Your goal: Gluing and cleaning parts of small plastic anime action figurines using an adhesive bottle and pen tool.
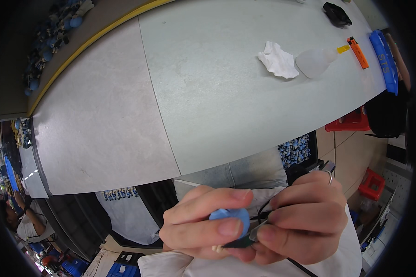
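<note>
Low in the view, over my lap, my left hand [194, 224] is closed around a small figure with a round blue head [239, 216]. A pale bit of the figure [217, 249] sticks out below my fingers. Close against it, my right hand [305, 217] is closed too, thumb and fingertips pinching a small translucent piece [259, 232] whose kind I cannot make out. A dark part shows between the two hands, mostly covered by fingers. A thin black cord [262, 213] loops beside the right fingertips.
On the grey table lie a crumpled white tissue [278, 60], a squeeze bottle with yellow tip [316, 62], an orange cutter [357, 53] and a black object [337, 15]. Bins of blue figures [295, 151] stand below the near edge. A yellow-edged shelf [83, 48] holds more figures.
</note>
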Motion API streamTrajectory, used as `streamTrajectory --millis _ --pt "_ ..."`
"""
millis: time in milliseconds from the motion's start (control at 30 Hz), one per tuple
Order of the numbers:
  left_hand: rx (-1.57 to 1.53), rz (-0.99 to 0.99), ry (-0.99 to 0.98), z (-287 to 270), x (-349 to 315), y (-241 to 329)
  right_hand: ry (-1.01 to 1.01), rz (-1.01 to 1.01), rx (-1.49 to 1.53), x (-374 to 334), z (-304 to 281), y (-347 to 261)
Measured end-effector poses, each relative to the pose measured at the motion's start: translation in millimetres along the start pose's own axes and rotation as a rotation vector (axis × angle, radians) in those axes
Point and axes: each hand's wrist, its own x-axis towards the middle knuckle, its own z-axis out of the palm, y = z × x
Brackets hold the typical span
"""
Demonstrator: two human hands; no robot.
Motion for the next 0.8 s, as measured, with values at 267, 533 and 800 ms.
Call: streamTrajectory --millis 267,533,800 --pt "0.009 -0.038 0.015 -2.4 4.4 1.0 -0.036 0.023 -0.041 5.5 -3.2 -1.9" --pt "0.045 0.038 -0.195 -11.8 15.9 -2.9 -0.066 -0.038 -0.159 6.8 -7.9 -5.3" --pt "0.054 0.066 -0.183 -9.5 18.0 -4.1 -0.114 0.009 -0.126 8.5 -11.6 -5.8"
